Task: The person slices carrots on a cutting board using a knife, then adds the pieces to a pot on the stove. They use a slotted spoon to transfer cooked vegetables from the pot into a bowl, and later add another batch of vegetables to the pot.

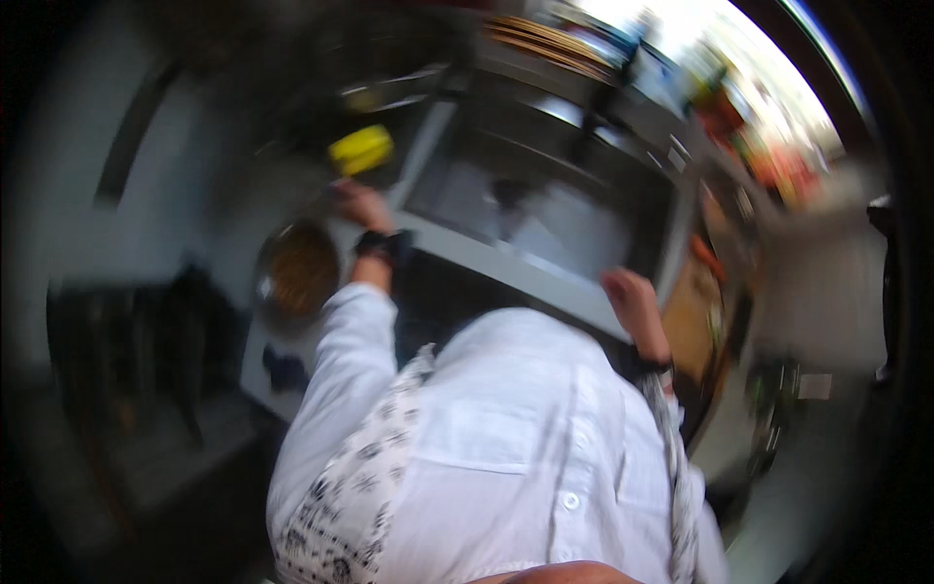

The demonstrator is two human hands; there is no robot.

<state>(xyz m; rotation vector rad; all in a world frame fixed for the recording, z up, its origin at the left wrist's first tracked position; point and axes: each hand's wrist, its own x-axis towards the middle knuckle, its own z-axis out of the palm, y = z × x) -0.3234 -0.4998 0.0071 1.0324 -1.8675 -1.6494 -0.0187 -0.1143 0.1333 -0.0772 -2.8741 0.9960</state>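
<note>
Motion blur softens the whole view. My left hand (363, 204) is at the left of the sink, just below a bright yellow block-shaped thing (361, 150), perhaps a sponge; whether the fingers touch it is unclear. A dark band circles that wrist. Below and left of this hand stands a round metal bowl (333, 255) with brownish contents. My right hand (631, 296) hangs over the near right edge of the steel sink (540, 212), its fingers curled, and I cannot tell whether it holds anything.
Right of the sink lies a wooden board (686, 321) with an orange, carrot-like thing (705, 259) by it. Blurred colourful items (784, 171) stand near the bright window. A dark item (284, 369) rests on the counter below the bowl. At far left is a dark rack-like object (131, 350).
</note>
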